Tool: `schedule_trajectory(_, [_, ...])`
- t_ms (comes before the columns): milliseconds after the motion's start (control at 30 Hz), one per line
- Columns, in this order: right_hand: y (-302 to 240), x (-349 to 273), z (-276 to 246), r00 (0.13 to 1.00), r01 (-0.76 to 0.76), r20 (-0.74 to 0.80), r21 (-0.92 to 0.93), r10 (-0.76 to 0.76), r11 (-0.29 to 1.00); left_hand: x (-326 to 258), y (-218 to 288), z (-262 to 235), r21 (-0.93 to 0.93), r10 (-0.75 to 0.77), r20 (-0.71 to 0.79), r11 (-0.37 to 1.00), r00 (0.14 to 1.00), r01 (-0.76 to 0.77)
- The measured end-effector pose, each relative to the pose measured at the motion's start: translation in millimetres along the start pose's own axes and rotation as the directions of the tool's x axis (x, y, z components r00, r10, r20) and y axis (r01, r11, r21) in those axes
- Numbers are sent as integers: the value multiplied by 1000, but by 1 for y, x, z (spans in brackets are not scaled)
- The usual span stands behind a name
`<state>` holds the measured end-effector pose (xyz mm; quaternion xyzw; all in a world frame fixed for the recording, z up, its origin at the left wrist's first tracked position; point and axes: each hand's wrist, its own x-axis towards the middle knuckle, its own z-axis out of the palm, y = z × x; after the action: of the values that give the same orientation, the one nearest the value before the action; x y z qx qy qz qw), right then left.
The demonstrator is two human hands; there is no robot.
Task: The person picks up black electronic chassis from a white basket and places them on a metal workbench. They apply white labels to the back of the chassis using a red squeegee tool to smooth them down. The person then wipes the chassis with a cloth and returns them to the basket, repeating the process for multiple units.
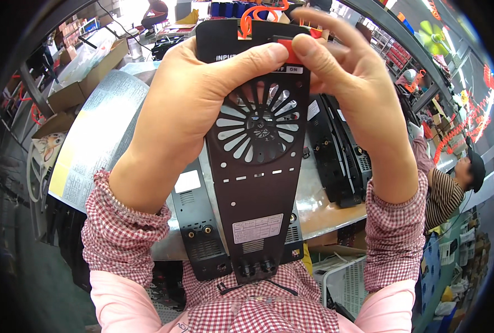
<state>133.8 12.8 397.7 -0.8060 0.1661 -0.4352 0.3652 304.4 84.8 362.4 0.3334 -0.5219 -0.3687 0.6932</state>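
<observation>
A long black metal panel stands tilted in front of me, its near end close to my lap. It has a round fan-shaped vent, a white label and two dark terminals at the near end. My left hand is closed round its far left edge, thumb lying across the front. With thumb and fingers my right hand pinches a small red part at the far right corner; its exact kind is partly hidden by the thumbs. Orange wires loop out at the panel's far edge.
Similar black cases lie on the metal-topped bench to the left and right. Printed sheets are stacked at left beside a cardboard box. A white basket sits below right. Another person is at the far right.
</observation>
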Motion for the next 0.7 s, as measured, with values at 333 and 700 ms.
schedule_trajectory(333, [54, 14, 27, 997, -46, -55, 19, 47, 999, 9, -28, -19, 29, -124, -108, 991, 986, 128])
schedule_trajectory(700, [229, -34, -25, 819, -413, 38, -653, 573, 634, 44, -191, -168, 530, -272, -540, 625, 796, 573])
